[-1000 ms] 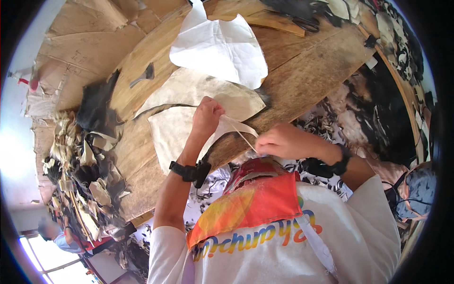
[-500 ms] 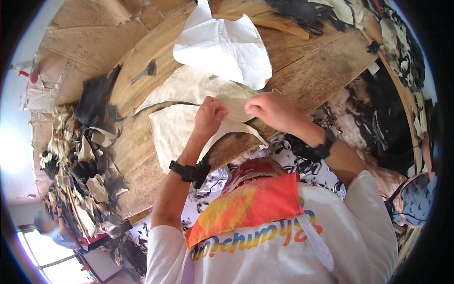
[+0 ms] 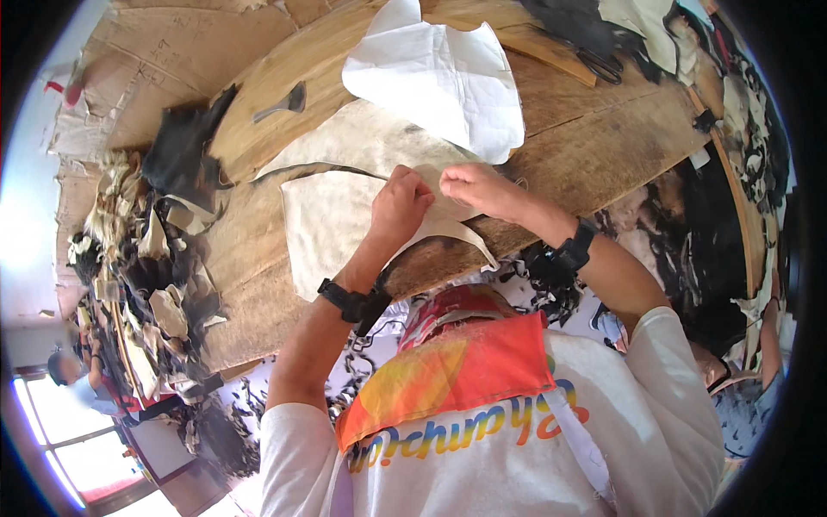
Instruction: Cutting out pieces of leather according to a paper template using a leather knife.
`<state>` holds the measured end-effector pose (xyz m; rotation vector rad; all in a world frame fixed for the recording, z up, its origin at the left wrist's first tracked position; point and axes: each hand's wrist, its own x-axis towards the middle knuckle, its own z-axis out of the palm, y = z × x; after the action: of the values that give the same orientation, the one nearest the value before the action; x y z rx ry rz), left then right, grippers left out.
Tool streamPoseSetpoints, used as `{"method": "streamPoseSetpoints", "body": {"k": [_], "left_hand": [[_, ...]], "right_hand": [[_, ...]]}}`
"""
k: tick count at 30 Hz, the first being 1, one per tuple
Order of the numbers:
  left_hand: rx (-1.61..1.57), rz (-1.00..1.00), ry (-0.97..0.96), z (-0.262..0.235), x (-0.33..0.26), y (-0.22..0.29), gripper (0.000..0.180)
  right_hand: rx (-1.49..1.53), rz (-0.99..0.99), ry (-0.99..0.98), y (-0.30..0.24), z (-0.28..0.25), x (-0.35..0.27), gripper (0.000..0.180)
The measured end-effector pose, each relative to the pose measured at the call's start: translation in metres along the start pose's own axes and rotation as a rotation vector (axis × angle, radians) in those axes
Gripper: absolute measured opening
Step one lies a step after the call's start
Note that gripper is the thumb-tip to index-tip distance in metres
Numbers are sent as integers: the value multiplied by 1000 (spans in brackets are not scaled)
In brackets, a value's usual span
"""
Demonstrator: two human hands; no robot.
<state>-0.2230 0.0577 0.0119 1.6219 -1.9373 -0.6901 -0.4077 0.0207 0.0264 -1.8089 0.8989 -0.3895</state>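
Head view: I see the left hand [image 3: 402, 207] curled over the cream hide piece [image 3: 330, 224], which spreads left of that grip, a narrow tail curving rightward; whether it pinches, I can't tell. The right hand [image 3: 481, 188] is bunched, contents unclear. I'd expect light, floppy hide, best held beside the cut edge.
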Motion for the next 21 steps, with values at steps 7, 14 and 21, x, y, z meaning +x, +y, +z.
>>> {"method": "streamPoseSetpoints", "body": {"k": [7,14,21], "left_hand": [[143,117,64,2,-3,8,7],[-25,52,-20,-8,0,-6,10],[-398,67,3,-47,-2,47,15]], "right_hand": [[530,170,-92,-9,11,5,22],[607,154,-148,-30,-10,-4,20],[440,36,56,-26,-8,3,22]]}}
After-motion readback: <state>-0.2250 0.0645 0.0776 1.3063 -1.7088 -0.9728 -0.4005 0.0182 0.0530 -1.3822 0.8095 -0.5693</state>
